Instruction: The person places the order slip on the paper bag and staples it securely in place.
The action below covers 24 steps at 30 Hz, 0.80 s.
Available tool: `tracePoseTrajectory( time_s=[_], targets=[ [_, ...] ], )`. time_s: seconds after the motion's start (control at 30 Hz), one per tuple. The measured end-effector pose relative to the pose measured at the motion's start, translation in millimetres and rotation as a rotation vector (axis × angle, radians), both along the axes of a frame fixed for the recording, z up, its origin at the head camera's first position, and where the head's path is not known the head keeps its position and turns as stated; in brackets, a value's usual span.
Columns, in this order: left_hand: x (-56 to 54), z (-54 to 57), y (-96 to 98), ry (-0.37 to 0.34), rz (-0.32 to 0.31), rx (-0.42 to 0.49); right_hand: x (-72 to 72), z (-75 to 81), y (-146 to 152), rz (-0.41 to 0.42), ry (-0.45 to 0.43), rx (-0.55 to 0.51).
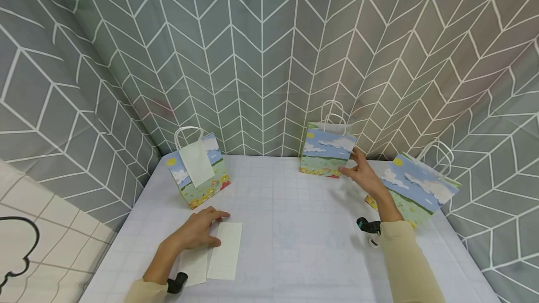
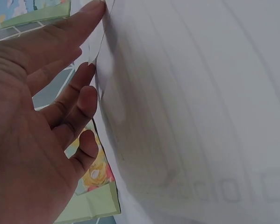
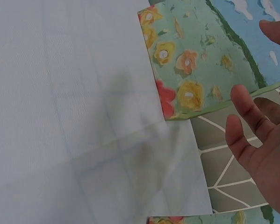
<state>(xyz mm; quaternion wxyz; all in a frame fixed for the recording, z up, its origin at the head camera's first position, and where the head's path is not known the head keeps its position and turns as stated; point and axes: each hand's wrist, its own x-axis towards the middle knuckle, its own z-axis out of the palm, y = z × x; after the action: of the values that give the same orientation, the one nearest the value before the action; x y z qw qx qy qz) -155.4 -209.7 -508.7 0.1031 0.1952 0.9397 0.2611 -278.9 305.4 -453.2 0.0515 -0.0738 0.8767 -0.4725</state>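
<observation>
Right hand (image 1: 364, 177), grip wide, beside an upright, white-handled, blue-and-green flowered paper bag (image 1: 326, 153).
Front-left of that bag, the left hand (image 1: 195, 231), grip also wide, is over two flat white paper strips (image 1: 227, 256); only the right wrist view shows the right fingers (image 3: 253, 112) parted near the bag's green side edge, contact unclear.

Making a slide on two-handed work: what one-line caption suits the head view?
Right hand at the middle of three patterned paper bags, left hand over two white strips.
</observation>
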Motion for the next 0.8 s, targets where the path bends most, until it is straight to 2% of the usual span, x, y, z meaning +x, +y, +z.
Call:
tracePoseTrajectory(
  time_s=[0.43,0.53,0.7,0.8],
  targets=[
    [-0.3,1.0,4.3,0.009,-0.002,-0.014,1.0,0.7,-1.0,-0.024,0.002,-0.027],
    [-0.4,1.5,4.6,0.010,-0.007,-0.007,4.3,6.6,-2.7,-0.011,0.014,-0.033],
    [-0.8,2.2,5.9,0.003,-0.007,-0.004,15.2,25.2,-11.5,0.024,0.017,-0.054],
    [-0.1,2.3,5.6,0.003,-0.007,-0.006,10.5,16.4,-10.0,0.034,0.037,-0.035]
  ],
)
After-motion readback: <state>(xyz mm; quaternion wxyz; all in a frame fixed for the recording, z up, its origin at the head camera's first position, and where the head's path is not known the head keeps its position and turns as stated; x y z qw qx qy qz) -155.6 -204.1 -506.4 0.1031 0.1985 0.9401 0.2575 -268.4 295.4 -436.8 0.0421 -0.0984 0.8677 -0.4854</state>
